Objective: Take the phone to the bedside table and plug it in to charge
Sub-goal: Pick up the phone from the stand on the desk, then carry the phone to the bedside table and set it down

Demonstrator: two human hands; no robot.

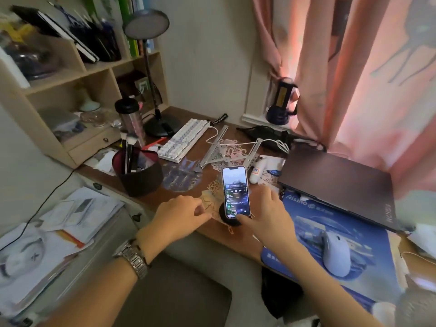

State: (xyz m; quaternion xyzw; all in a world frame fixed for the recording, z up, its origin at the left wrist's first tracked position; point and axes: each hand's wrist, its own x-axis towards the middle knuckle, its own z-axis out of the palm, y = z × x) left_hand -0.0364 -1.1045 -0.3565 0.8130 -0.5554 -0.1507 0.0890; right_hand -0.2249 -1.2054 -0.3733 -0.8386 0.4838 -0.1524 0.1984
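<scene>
A phone (236,192) with its screen lit stands upright on a small round black stand (228,220) near the front edge of the brown desk (207,234). My right hand (269,215) reaches in from the right; its index finger touches the phone's lower edge and the other fingers sit behind the phone. My left hand (181,215) hovers just left of the stand with its fingers curled loosely, holding nothing. A metal watch (132,258) is on my left wrist. No bedside table or charging cable end is visible near the phone.
A dark cup of brushes (138,173) stands left of the phone, a white keyboard (184,140) and folding metal stand (226,149) behind it. A closed laptop (337,182), blue mouse pad (306,223) and white mouse (336,253) lie to the right. Papers (77,215) pile up left.
</scene>
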